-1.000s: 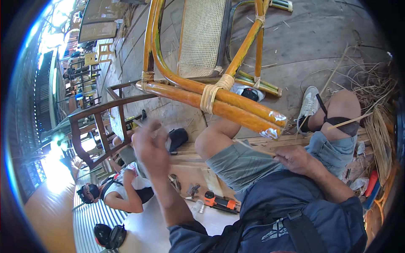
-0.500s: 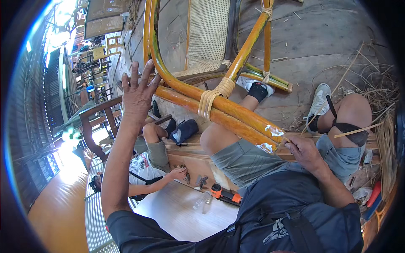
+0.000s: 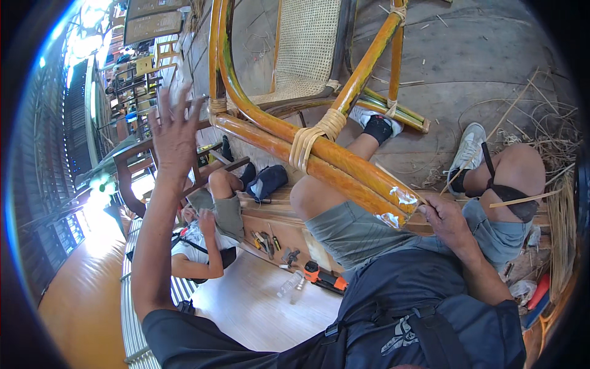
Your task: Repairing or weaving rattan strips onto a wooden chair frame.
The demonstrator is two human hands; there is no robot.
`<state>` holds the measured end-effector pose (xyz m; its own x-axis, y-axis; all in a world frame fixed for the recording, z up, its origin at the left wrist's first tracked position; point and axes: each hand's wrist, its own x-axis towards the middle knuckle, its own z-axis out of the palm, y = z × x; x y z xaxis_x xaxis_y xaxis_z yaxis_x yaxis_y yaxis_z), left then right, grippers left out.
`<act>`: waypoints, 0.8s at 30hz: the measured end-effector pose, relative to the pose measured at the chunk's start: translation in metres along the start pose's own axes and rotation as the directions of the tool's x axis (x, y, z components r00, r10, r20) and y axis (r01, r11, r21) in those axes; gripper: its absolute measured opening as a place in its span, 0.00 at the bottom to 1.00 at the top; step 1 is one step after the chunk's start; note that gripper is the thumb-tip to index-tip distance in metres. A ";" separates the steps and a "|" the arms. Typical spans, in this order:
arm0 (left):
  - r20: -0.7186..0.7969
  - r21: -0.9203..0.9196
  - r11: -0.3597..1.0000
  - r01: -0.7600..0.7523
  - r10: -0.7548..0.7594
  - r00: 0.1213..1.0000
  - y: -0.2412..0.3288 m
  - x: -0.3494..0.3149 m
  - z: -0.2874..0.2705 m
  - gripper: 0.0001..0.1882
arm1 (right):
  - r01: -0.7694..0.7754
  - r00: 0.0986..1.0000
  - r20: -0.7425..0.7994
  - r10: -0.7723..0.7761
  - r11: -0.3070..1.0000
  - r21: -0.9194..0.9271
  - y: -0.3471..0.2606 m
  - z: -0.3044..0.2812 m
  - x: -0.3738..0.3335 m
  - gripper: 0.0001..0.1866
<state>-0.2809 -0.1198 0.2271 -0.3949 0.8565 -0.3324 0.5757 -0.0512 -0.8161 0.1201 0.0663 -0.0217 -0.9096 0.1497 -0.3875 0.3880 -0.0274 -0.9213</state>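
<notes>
and here is the varnished pole frame (image 3: pixel 353 189), stretching across in front of the seated person, its paired ends angled down toward the right hand (image 3: pixel 445 216). the left hand (image 3: pixel 174 138) hangs by the far corner, fingers spread wide, no grip on anything visible; contact with the frame, can't call it. over at the pole ends, the right fingers curl in close, a thin pale strip (image 3: pixel 387 170) seeming to run from them along the upper pole, but what exactly they clasp stays hidden.

the step in hand looks like sizing up or steadying this end beyond the woven binding (image 3: pixel 313 138). the next move, by judgement, calls for a firm left hold on the frame and a controlled right pinch.

what's in the way? the bent left knee (image 3: pixel 307 198) sits close under the poles, and a dark wooden chair (image 3: pixel 138 147) crowds the left hand from behind. loose cane (image 3: pixel 553 123) tangles off to the right; an orange-and-black power tool (image 3: pixel 326 278) and a clear bottle (image 3: pixel 289 285) lie near the torso, a co-worker (image 3: pixel 206 246) sitting beyond.
</notes>
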 end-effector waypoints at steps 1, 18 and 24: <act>0.025 0.019 0.992 0.127 -0.127 0.992 -0.006 -0.005 -0.004 0.35 | -0.033 0.999 -0.008 0.033 0.999 0.039 -0.003 -0.001 0.000 0.11; 0.094 -0.547 0.676 0.494 -0.537 0.839 0.044 -0.032 0.041 0.17 | 0.010 0.998 -0.067 -0.009 1.000 0.024 0.033 0.010 0.014 0.08; 0.368 -0.876 0.102 0.471 -0.491 0.790 0.053 -0.002 0.042 0.20 | -0.068 0.990 -0.105 0.093 0.973 0.223 0.040 0.011 0.018 0.08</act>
<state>-0.2794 -0.1453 0.1644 -0.8578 0.5128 -0.0356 0.4999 0.8484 0.1742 0.1173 0.0568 -0.0663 -0.8490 0.2494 -0.4659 0.4058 -0.2568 -0.8771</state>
